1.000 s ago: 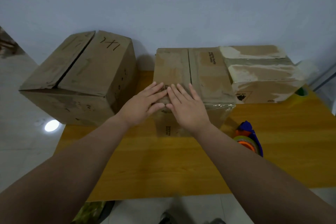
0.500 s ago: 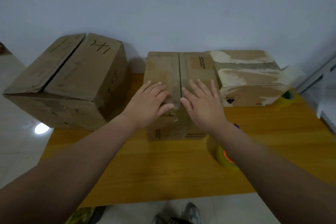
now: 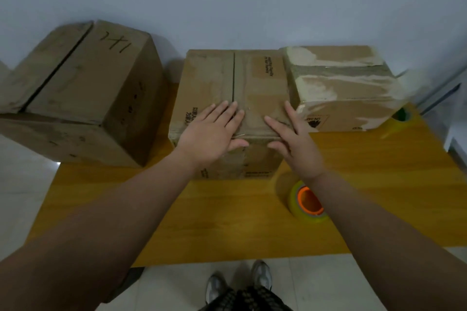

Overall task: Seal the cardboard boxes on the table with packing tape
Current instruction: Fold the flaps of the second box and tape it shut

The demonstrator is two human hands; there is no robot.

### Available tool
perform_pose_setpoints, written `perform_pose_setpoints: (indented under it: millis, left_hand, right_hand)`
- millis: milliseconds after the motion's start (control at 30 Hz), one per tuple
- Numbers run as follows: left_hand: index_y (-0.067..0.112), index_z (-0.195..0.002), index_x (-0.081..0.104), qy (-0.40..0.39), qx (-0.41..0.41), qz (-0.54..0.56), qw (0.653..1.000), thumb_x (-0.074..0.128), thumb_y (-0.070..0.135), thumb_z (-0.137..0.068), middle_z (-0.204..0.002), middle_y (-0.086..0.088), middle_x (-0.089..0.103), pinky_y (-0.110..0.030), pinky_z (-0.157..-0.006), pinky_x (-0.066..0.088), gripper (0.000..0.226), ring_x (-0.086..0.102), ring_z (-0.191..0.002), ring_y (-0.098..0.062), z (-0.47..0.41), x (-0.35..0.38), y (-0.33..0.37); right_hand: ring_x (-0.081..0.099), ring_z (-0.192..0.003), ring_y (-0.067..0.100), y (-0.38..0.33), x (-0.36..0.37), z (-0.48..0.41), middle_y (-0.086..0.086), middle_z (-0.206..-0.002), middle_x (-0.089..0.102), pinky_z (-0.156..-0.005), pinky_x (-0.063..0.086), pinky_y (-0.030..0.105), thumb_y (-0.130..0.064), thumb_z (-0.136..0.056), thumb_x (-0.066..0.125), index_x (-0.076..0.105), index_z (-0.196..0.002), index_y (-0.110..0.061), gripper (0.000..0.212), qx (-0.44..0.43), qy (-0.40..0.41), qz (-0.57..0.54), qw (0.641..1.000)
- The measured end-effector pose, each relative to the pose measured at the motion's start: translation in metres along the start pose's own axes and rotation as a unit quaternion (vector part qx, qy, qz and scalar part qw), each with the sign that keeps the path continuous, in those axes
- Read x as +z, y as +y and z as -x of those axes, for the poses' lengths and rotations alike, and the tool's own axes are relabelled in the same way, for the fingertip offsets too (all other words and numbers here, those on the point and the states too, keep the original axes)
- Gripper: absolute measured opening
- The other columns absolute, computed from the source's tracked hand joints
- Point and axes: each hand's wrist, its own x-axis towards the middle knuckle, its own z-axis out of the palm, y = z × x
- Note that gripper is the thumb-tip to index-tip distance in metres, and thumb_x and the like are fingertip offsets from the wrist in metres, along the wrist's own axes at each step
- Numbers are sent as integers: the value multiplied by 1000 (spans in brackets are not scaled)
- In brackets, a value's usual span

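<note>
Your left hand [image 3: 212,139] and right hand [image 3: 294,145] lie flat on the middle box [image 3: 255,88], fingers spread and holding nothing, near its front edge. Tape seems to cover its seam. The box at 2 o'clock [image 3: 346,83] looks sealed; the box at 10 o'clock [image 3: 83,83] shows an open seam. Your right arm partly hides the tape roll [image 3: 303,199] at 5 o'clock.

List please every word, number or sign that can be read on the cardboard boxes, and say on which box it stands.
"141", handwritten: top flap of the left box.
Printed lines on the top and front of the middle box: too blurred to read.
Square symbol with a dark figure and small letters above it: front of the right box; letters too small to read.
Tape roll: no text visible.
</note>
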Motion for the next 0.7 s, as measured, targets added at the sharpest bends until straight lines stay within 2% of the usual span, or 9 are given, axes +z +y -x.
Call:
perform_pose_setpoints:
  millis: [67, 100, 133, 200, 267, 400, 467, 567, 700]
  left_hand:
    - [13, -150, 12, -12, 3, -8, 1000, -8, 70, -76, -157, -10, 14, -35, -115, 2, 95, 10, -145, -23, 0, -1, 2]
    - [13, -150, 10, -17, -2, -7, 1000, -6, 71, -74, -157, -9, 12, -35, -115, 1, 97, 8, -145, -23, 0, -3, 3]
    - [13, -150, 10, -19, -8, 1, 1000, -4, 73, -72, -158, -9, 10, -34, -115, -1, 99, 7, -145, -22, 0, -6, 4]
    - [12, -150, 11, -6, -14, 36, 999, 2, 77, -73, -158, -9, 9, -34, -115, -2, 101, 5, -145, -21, 0, -13, 10]
    - [13, -150, 14, 22, -1, 76, 997, 4, 73, -81, -158, -7, 9, -35, -116, -1, 92, 5, -145, -19, -6, -18, 25]
    - [9, -150, -1, 15, 41, 51, 998, 21, 63, -92, -159, -8, -4, -32, -115, -6, 82, -5, -145, -17, -36, -20, 51]
    - [5, -148, -9, 2, 44, 20, 999, 27, 64, -91, -157, -12, -10, -31, -113, -10, 90, -9, -145, -20, -47, -21, 53]
    - [2, -146, -15, -9, 45, 9, 999, 35, 66, -88, -157, -13, -11, -32, -113, -10, 100, -8, -145, -22, -51, -19, 55]
    - [4, -147, -12, 15, 56, 17, 998, 31, 62, -91, -158, -11, 0, -30, -113, -7, 91, -1, -145, -19, -41, -12, 53]
  right_hand:
    - [17, -136, 16, 10, -2, 2, 19, -155, 16, -109, 21, 36, -33, -84, 61, 47, -139, -20, 58, -47, -25, 56, 997]
    - [17, -137, 18, 12, -4, 2, 19, -156, 15, -108, 23, 38, -34, -83, 63, 46, -140, -21, 61, -61, -40, 62, 995]
    - [15, -138, 16, 13, -7, 1, 16, -157, 13, -108, 24, 34, -39, -84, 62, 44, -141, -23, 63, -63, -56, 56, 995]
    - [8, -138, -2, 9, -13, -2, 4, -159, 7, -108, 18, 14, -56, -90, 46, 38, -143, -31, 59, -34, -80, 3, 996]
    - [5, -133, -18, 6, -15, -5, -2, -160, 8, -98, 10, -4, -53, -97, 33, 38, -143, -31, 51, 0, -66, -58, 996]
    - [5, -135, -5, 3, -14, -3, 6, -159, -1, -99, 7, -5, -39, -97, 38, 29, -144, -31, 49, 30, -82, -95, 992]
    - [1, -140, 4, 6, -17, -5, 9, -159, 0, -110, 9, 7, -40, -96, 40, 21, -143, -36, 51, 57, -113, -109, 986]
    - [2, -147, 17, 11, -19, -4, 5, -159, 13, -118, 14, 39, -40, -98, 38, 25, -147, -32, 51, 76, -127, -154, 977]
    - [17, -145, 22, -2, -1, 5, 4, -154, 29, -116, 21, 47, -41, -99, 32, 33, -146, -28, 49, 118, -61, -203, 970]
